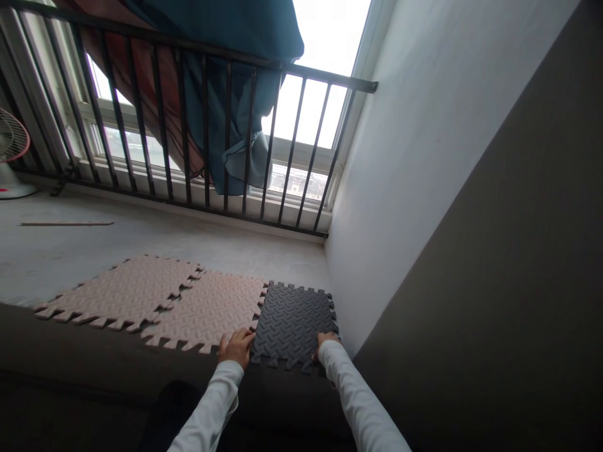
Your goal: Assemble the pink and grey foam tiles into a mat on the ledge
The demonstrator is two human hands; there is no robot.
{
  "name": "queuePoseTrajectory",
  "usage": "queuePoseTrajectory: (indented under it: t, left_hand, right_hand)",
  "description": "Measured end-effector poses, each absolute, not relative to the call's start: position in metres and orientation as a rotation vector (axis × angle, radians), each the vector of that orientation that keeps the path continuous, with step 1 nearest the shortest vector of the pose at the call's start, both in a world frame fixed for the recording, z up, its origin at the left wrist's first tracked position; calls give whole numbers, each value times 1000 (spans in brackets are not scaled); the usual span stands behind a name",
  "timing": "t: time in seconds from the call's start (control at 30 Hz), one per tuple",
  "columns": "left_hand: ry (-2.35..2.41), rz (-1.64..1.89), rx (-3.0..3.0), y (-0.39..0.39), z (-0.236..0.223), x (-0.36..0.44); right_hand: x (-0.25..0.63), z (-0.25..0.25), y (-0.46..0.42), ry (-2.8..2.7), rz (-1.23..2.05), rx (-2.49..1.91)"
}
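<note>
A black foam mat tile (pixel 293 323) with a raised tread pattern and jigsaw edges lies flat on the ledge, beside the wall. My left hand (pixel 237 347) is closed at its near left edge, over the seam with the neighbouring pink foam mat tile (pixel 217 301). At the near right corner my right hand (pixel 326 343) grips the black tile, with some fingertips hidden from view. Another pink foam mat tile (pixel 129 289) lies farther left. A jagged dark gap shows along part of the joint between the two pink tiles.
A white wall (pixel 400 157) rises close on the right. Behind the ledge (pixel 226 245) stands a black metal railing (pixel 205 132), with a blue and red curtain (pixel 221 100) by the window. A thin strip (pixel 67 223) and a fan (pixel 12 150) are on the left.
</note>
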State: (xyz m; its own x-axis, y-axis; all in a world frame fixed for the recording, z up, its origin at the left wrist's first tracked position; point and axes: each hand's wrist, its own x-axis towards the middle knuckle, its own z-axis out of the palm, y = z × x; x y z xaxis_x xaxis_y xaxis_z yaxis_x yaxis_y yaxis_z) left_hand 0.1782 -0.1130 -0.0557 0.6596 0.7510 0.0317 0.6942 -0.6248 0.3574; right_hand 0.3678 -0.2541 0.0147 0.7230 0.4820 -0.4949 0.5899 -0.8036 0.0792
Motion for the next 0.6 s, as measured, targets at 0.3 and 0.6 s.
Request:
queuePoseTrajectory:
  t: [0.3,0.6]
  left_hand:
    - [1298,153,2688,-143,-70,180]
    - [1323,92,2642,-138,-66,181]
  right_hand:
    - [365,19,-252,874,-666,2693]
    - [366,18,-250,894,-668,2668]
